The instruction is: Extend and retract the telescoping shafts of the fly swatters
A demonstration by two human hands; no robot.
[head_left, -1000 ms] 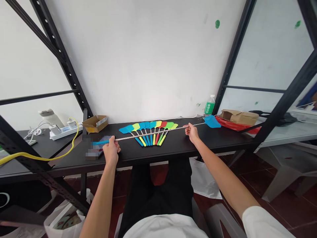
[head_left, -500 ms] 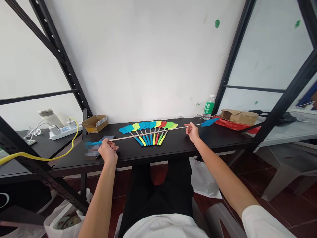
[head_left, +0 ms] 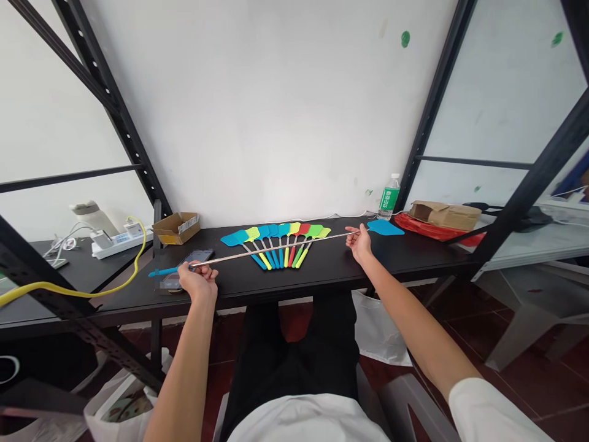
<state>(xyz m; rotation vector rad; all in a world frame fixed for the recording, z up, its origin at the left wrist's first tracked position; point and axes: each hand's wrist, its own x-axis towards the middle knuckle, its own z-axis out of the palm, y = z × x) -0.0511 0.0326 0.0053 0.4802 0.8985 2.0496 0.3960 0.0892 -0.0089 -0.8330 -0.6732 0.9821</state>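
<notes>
A blue fly swatter (head_left: 276, 250) with a long, extended metal rod stretches across my view above the table. My left hand (head_left: 199, 279) is closed round it where the blue handle meets the rod. Near the other end, my right hand (head_left: 359, 244) pinches the rod just below the flat blue head (head_left: 385, 228). Behind the rod, several short fly swatters (head_left: 280, 231) in blue, yellow, red and green lie fanned out on the black table, heads toward the wall. A phone (head_left: 201, 255) lies on the table by my left hand, partly covered by it.
An open cardboard box (head_left: 177, 228) stands at the back left. A water bottle (head_left: 389, 197) is at the back right, beside a red bag with a brown paper package (head_left: 444, 215) on it. A yellow cable (head_left: 92, 294) and a power strip (head_left: 120, 240) are at the left.
The long swatter has turned about its rod, so its head shows flatter and wider. It has shifted slightly left, its handle end lower. Both hands keep hold; the fanned swatters have not moved.
</notes>
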